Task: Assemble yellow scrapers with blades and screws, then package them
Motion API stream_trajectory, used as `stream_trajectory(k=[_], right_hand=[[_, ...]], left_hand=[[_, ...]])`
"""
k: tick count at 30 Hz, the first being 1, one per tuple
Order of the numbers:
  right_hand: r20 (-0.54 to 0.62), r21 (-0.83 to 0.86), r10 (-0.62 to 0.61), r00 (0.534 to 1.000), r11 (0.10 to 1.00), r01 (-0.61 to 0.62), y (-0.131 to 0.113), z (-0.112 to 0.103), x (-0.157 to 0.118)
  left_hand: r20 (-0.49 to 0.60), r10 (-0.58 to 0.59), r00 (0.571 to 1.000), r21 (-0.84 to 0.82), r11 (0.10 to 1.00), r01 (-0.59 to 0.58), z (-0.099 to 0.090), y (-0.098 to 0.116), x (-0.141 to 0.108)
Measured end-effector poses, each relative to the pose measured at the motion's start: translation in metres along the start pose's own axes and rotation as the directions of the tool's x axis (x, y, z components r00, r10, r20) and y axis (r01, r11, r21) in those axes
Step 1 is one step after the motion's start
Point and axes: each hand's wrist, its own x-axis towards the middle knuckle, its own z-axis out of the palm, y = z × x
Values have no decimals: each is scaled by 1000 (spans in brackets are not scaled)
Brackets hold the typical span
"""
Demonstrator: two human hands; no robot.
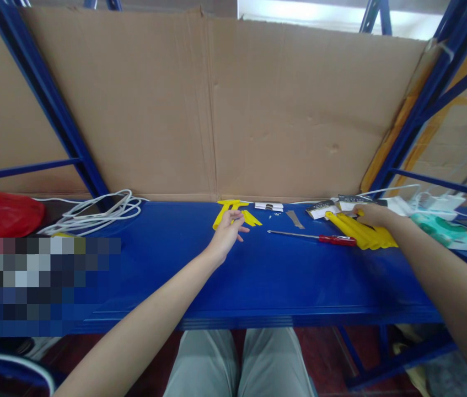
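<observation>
**Yellow on both sides of our screwdriver (325,239)**

At centre, our left hand (229,234) hung loosely spread by yellow pieces (252,218). Right of centre, our right hand (372,214) met a yellow bundle (368,236), grip unclear. The screwdriver lay between, probably for easy reach. The bundle looked smooth, bright, rounded.

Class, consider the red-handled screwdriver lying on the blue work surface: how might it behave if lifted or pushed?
The screwdriver would probably stay stiff, since its long shaft looks straight and metallic. It may feel heavier toward the thick red handle. Pushed sideways, it might roll or swivel a little, as the shaft looks thin and round.
</observation>
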Motion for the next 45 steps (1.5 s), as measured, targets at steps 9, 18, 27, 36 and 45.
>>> stream_trajectory(k=[9,18,27,36,45], right_hand=[[284,-227,132,950,972,-67,-15,-11,-3],[139,-46,-56,989,997,63,-75,-9,-16],[-155,394,-61,986,911,119,-152,34,-27],[-60,496,-102,993,860,118,-155,40,-52],[24,398,-159,987,907,136,-158,47,-56]], left_hand=[[-92,35,995,-100,994,-44,-8,7,7],[-232,51,971,-91,993,-74,-17,9,18],[-235,206,950,505,861,-62,-48,-19,51],[-121,132,984,676,737,-16,-59,-23,53],[-245,204,948,741,670,47,-58,-16,42]])
